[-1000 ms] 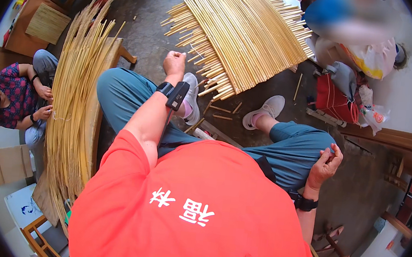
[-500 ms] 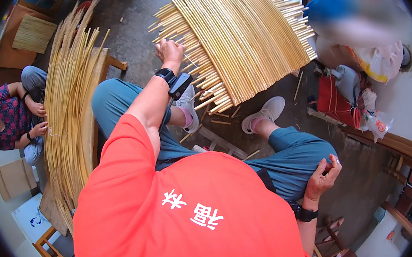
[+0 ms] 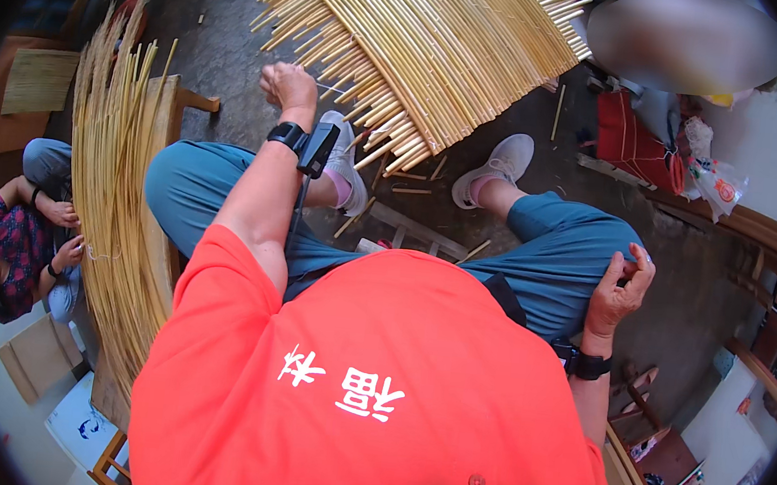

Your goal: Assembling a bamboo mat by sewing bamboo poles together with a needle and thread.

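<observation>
A mat of pale yellow reed stalks (image 3: 445, 47), bound side by side, lies beyond my feet, its near-left stalk ends uneven. My left hand (image 3: 288, 90) is closed just off that ragged edge. A thin white string (image 3: 330, 88) runs taut from it to the stalks. The grip itself is partly hidden by the back of the hand. My right hand (image 3: 617, 297) rests by my right knee, fingers loosely bent and apart, with nothing visible in it.
To the left, long reed stalks (image 3: 115, 216) lie along a wooden bench (image 3: 169, 114), where another person (image 3: 20, 235) handles them. A red bag (image 3: 637, 140) stands at the right wall. Cut stalk pieces and a low wooden frame (image 3: 417, 233) lie between my feet.
My left hand has drawn back left from the mat edge, and more string shows between them. My right hand stays at the knee. The whole view has shifted slightly.
</observation>
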Action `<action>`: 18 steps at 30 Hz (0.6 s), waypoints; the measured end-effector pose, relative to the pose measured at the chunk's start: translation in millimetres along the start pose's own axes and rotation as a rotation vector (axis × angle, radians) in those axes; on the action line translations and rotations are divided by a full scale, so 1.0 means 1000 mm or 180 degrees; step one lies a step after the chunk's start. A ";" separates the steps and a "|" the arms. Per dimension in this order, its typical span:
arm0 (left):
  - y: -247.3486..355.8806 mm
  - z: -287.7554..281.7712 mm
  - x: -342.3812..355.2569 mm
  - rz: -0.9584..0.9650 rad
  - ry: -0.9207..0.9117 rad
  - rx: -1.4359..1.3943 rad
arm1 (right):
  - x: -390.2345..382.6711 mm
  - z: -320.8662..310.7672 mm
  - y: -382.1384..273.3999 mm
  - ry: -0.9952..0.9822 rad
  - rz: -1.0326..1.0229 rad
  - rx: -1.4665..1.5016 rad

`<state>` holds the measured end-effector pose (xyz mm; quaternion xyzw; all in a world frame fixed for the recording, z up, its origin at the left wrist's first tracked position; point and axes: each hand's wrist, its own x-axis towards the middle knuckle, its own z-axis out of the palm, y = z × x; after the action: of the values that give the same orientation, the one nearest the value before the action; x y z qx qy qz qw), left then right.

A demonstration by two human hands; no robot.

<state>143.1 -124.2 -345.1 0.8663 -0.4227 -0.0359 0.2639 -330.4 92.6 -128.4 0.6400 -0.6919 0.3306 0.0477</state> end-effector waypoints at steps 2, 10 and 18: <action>-0.028 0.009 -0.008 -0.0173 -0.0475 0.0556 | -0.001 0.000 0.002 0.0037 0.0002 -0.0003; -0.076 0.022 -0.072 -0.0113 -0.2520 0.1300 | -0.007 -0.003 0.010 0.0054 0.0015 0.0014; -0.045 -0.007 -0.156 0.2516 -0.5133 0.2417 | -0.011 -0.004 0.012 0.0133 0.0129 0.0132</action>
<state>77.0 18.7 -386.2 0.4048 -0.7201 -0.3884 -0.4083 -341.0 103.5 -134.9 0.6196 -0.6966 0.3591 0.0421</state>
